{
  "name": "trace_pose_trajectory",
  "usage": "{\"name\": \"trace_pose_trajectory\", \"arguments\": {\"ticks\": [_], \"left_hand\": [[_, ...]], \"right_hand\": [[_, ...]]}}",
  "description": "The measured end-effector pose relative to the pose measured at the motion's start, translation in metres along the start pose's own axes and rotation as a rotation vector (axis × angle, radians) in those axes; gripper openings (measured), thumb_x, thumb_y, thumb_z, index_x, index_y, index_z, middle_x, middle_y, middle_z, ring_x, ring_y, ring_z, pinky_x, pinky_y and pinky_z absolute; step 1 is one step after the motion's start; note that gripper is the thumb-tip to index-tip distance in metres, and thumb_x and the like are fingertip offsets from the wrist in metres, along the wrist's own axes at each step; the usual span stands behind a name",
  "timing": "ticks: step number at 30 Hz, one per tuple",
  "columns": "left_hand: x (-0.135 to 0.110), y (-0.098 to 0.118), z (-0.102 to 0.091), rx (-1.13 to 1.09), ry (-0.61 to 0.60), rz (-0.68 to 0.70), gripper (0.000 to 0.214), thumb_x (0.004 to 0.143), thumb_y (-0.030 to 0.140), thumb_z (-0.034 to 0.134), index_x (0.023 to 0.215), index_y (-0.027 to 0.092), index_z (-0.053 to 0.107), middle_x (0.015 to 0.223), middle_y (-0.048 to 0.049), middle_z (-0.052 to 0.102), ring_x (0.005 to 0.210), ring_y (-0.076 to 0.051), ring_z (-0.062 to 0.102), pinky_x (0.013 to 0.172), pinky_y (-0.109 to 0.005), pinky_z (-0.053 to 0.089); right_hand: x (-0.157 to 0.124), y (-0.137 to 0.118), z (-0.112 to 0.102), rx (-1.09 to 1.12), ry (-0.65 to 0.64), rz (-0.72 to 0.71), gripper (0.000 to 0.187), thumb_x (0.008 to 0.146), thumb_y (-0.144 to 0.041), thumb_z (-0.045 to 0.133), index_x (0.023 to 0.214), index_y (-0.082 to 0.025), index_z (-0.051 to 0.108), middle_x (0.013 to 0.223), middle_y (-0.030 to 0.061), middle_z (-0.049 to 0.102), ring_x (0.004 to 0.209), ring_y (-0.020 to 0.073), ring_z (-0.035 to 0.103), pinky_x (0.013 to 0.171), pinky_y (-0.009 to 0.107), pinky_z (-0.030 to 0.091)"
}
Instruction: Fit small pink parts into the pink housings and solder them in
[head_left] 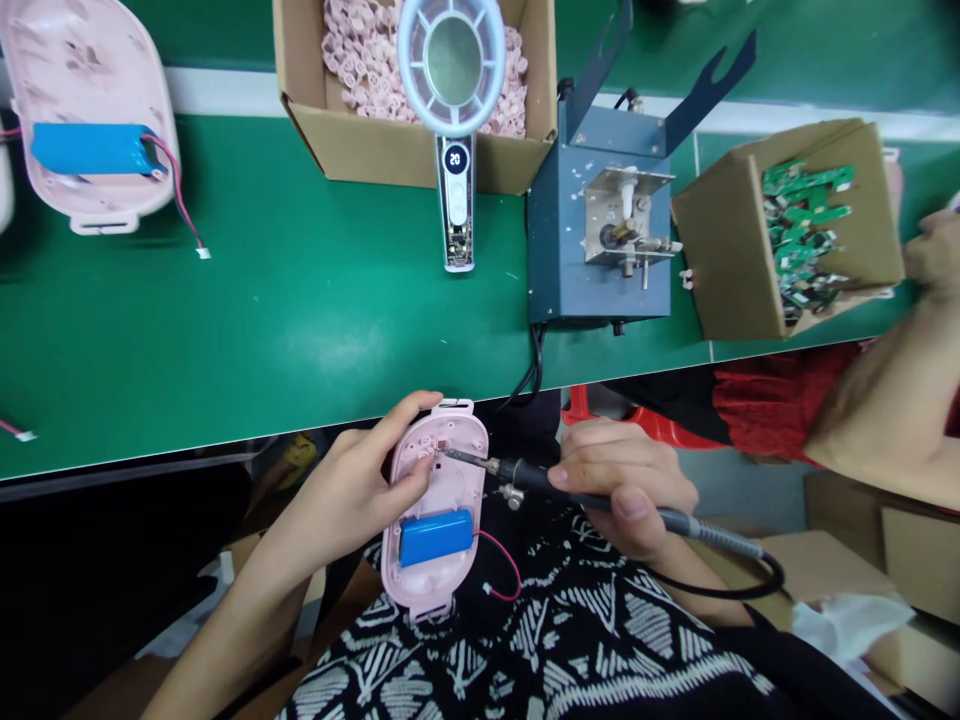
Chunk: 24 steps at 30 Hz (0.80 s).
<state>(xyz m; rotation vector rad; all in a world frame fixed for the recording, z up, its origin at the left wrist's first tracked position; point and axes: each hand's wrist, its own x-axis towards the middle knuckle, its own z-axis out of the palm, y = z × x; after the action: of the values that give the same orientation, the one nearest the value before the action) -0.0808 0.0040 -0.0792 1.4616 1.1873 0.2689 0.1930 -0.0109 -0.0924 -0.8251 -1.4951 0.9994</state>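
So here's my lap view: my left hand (360,492) is clamped around the edge of a pink oval plastic shell (433,505), open side up, held below the front edge of the green bench mat (262,300). A blue battery pack (436,537) sits in the shell's lower half, and a red wire (501,560) loops out to the right with a small white plug on the end.

My right hand (628,492) is closed pen-style on a black-handled soldering iron (529,476), and its tip is touching a spot near the top of the shell's inside. My two hands are apart, joined only by the iron.

Up on the bench there's a second pink shell with a blue battery (90,120), a cardboard box of small pink parts (409,150), a white ring-shaped gadget with a lit handle (452,70), a blue metal machine box (559,250) and a tipped cardboard box of green circuit boards (731,250). Another person's arm (885,400) is over on the right.
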Motion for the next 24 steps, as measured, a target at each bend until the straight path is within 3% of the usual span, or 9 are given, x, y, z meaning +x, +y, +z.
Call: {"name": "trace_pose_trajectory", "arguments": {"ticks": [3, 8, 21, 24], "left_hand": [[0.000, 0.000, 0.000, -0.005, 0.003, 0.006, 0.054, 0.101, 0.023, 0.061, 0.148, 0.040, 0.042, 0.077, 0.0118, 0.061, 0.057, -0.002, 0.049, 0.056, -0.008, 0.041], [0.000, -0.002, 0.000, 0.011, 0.000, 0.011, 0.057, 0.100, 0.023, 0.062, 0.151, 0.040, 0.041, 0.086, 0.0101, 0.066, 0.059, -0.002, 0.052, 0.057, -0.009, 0.043], [0.002, -0.002, 0.003, -0.058, -0.019, -0.055, 0.056, 0.100, 0.025, 0.061, 0.148, 0.046, 0.042, 0.083, 0.0117, 0.064, 0.057, -0.002, 0.051, 0.056, -0.009, 0.044], [-0.008, -0.006, 0.010, -0.054, 0.027, -0.047, 0.056, 0.100, 0.027, 0.061, 0.148, 0.046, 0.043, 0.103, 0.0071, 0.071, 0.071, -0.007, 0.065, 0.066, -0.017, 0.056]], "right_hand": [[0.001, 0.000, -0.001, -0.007, -0.001, -0.007, 0.035, 0.096, -0.018, 0.044, 0.098, -0.004, 0.076, 0.065, 0.0068, 0.057, 0.053, 0.0161, 0.052, 0.051, 0.032, 0.037], [0.002, 0.000, -0.003, 0.014, -0.044, 0.000, 0.035, 0.096, -0.019, 0.044, 0.101, -0.004, 0.076, 0.064, 0.0060, 0.056, 0.054, 0.0154, 0.051, 0.052, 0.032, 0.036], [0.007, 0.002, 0.003, -0.006, 0.002, -0.021, 0.034, 0.096, -0.017, 0.044, 0.094, -0.004, 0.075, 0.065, 0.0070, 0.059, 0.050, 0.0155, 0.052, 0.048, 0.032, 0.037], [0.010, -0.005, -0.003, 0.000, 0.089, -0.026, 0.036, 0.095, -0.017, 0.042, 0.092, -0.005, 0.075, 0.064, 0.0082, 0.060, 0.049, 0.0164, 0.053, 0.047, 0.034, 0.037]]}}
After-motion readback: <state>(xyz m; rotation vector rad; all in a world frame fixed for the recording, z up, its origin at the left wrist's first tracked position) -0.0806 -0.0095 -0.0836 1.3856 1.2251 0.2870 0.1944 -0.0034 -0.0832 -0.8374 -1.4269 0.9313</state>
